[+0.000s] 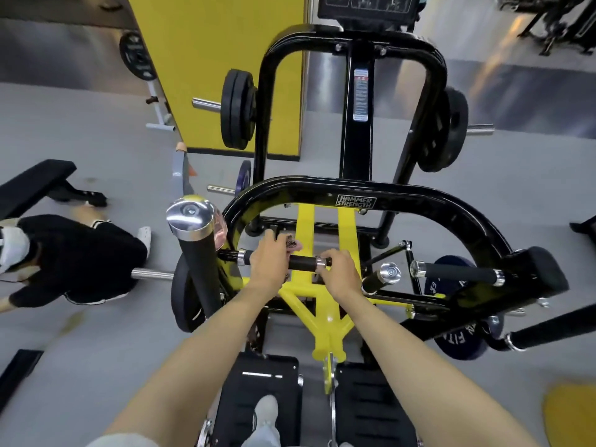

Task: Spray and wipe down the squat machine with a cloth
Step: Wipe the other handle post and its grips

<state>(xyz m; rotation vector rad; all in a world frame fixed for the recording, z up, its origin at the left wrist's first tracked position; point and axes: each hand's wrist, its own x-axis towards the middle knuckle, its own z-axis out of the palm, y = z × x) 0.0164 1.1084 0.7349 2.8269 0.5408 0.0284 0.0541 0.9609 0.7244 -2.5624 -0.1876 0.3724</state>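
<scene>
The squat machine [354, 191] fills most of my view: thick black tubes with a glossy finish, bent into a broad arch straight ahead of me and a taller hoop behind it. Under the arch runs the yellow frame [325, 304], flat painted bars that join into a Y-shaped fork near my legs. Below that lie two black footplates [258, 391], rectangular and ribbed, with my pale shoe [266, 411] on the left one. Round black weight plates [237, 109] hang on a chrome peg at the upper left. Across the middle sits a short horizontal handle [303, 262], a matte black cylinder with bright chrome collars. My left hand [269, 258] is wrapped over its left part, fingers curled around the cloth [295, 246], which is pressed against the handle; a soft pink and speckled edge shows past my knuckles. My right hand [340, 269] curls over the handle's right end, at the chrome collar.
</scene>
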